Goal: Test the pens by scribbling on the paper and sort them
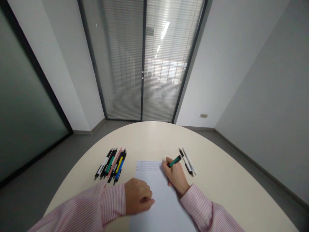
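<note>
A white sheet of paper [154, 199] with several lines of small writing along its top lies in front of me. My right hand [175, 175] grips a green and black pen [175, 160] at the paper's upper right; the pen's tip is hidden by the fingers. Resting on the left part of the sheet, my left hand [138, 196] has its fingers curled in, and nothing shows inside them. Left of the paper several pens lie side by side, among them a pink pen [115, 161], a yellow one [119, 164] and a blue one [119, 170].
Two pens, one black and white [185, 161] and one white [189, 160], lie right of my right hand. The round cream table [154, 138] ends in a curved edge ahead. Beyond it stand a glass partition with blinds [123, 80] and white walls.
</note>
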